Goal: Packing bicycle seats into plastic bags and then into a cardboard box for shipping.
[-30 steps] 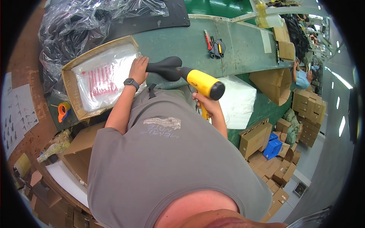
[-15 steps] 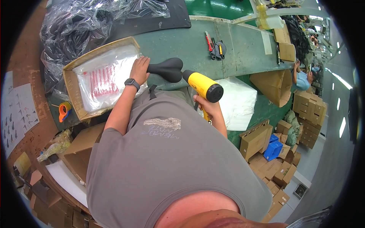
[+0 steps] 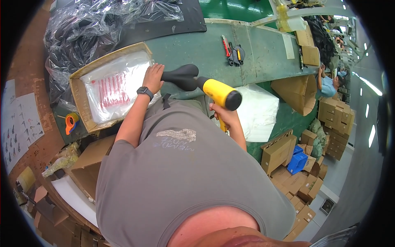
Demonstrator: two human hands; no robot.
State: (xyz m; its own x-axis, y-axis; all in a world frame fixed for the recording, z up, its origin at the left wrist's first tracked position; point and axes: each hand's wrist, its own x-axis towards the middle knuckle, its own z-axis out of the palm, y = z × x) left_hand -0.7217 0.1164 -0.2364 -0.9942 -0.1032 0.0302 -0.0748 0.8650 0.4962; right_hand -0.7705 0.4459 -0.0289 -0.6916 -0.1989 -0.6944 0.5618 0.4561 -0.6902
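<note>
At frame centre, the left hand (image 3: 153, 77) presses the black saddle (image 3: 181, 76) steady on the desk (image 3: 263, 49). The right hand's (image 3: 222, 113) fingers clench the yellow heat gun (image 3: 220, 94), nozzle aimed at the saddle.

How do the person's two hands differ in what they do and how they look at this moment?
The left hand lies spread at the narrow end of the black bicycle saddle, while the right hand is closed around the grip of the yellow heat gun. The left wrist wears a dark wristwatch; the right wrist is bare. The left hand is beside the cardboard tray of plastic bags; the right is near the white bags. Both are ungloved.
</note>
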